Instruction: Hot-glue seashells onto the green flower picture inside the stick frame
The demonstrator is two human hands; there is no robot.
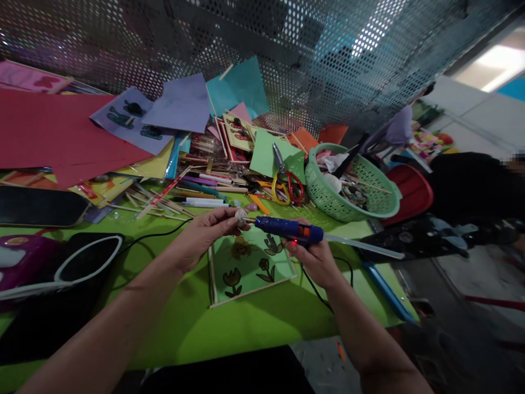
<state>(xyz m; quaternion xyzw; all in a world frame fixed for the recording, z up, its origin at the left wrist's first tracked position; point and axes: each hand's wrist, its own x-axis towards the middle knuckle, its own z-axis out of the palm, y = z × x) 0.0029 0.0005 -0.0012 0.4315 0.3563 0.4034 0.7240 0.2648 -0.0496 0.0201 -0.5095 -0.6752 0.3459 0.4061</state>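
Note:
My left hand (207, 232) pinches a small clear, whitish piece (241, 216) between thumb and fingers. My right hand (314, 254) is wrapped round a blue glue gun (283, 227), its nozzle pointing left at the whitish piece. A long translucent glue stick (365, 245) sticks out of the gun's back end, and a small red light glows on the gun. Below both hands, a green picture card (248, 271) with dark flower shapes lies on the green table, with thin wooden sticks along its edges.
Scissors (279, 158), pens (205, 202), sticks and coloured papers (176, 104) crowd the back. A green basket (348, 210) of scraps stands right of them. At left lie a phone (41, 207) and a white cable loop (88, 257). A person in black is at the right.

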